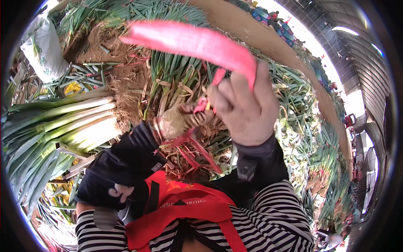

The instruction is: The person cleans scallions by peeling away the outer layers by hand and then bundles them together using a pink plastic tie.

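In front of my chest, both gloved hands are closed on pink plastic strips. My left hand (181, 121), in a dirt-stained glove, pinches a knotted pink bit between its fingers. Close beside it on the right, my right hand (245, 108) is slightly blurred, its fingers curled round a wide pink strip (193, 42). That strip swings out above the hands to the far left. More pink strips (197, 153) hang below my left hand. A thick bundle of leeks (77, 122) lies at the left, roots toward my hands. Further bunched leeks (168, 77) lie beyond them.
A white sack (45, 54) stands at the far left. Wooden slats (77, 168) show under the leek bundle. Heaps of green leeks (298, 113) spread along the right. A bare brown path (247, 27) curves behind, with people and goods at its far side under a metal roof.
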Tool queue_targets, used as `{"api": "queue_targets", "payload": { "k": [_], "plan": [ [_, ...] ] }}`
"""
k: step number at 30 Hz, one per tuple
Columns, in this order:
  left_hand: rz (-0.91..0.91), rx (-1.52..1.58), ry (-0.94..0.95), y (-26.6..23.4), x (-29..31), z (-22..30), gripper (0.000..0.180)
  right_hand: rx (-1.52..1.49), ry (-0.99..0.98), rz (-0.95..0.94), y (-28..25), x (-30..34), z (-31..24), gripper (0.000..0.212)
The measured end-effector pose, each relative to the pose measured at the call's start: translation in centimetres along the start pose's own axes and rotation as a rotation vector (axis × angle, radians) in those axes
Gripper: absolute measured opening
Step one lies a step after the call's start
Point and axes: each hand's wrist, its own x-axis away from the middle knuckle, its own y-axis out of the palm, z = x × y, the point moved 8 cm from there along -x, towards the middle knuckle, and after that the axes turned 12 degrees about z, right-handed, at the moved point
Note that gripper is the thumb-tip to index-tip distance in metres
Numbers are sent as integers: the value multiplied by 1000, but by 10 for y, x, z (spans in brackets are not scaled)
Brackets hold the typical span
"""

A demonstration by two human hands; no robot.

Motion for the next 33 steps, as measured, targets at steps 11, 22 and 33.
{"api": "queue_targets", "payload": {
  "k": [11, 22, 33],
  "plan": [
    [657, -791, -2, -98, 177, 132, 34, 726, -471, -57, -24, -7, -102, 25],
    [411, -1432, -1264, -143, 577, -57, 25, 1950, 547, -908, -278, 75, 190, 42],
    [1131, -1823, -819, -173, 558, -30, 24, 1840, 595, -686, -258, 65, 159, 50]
  ]
}}
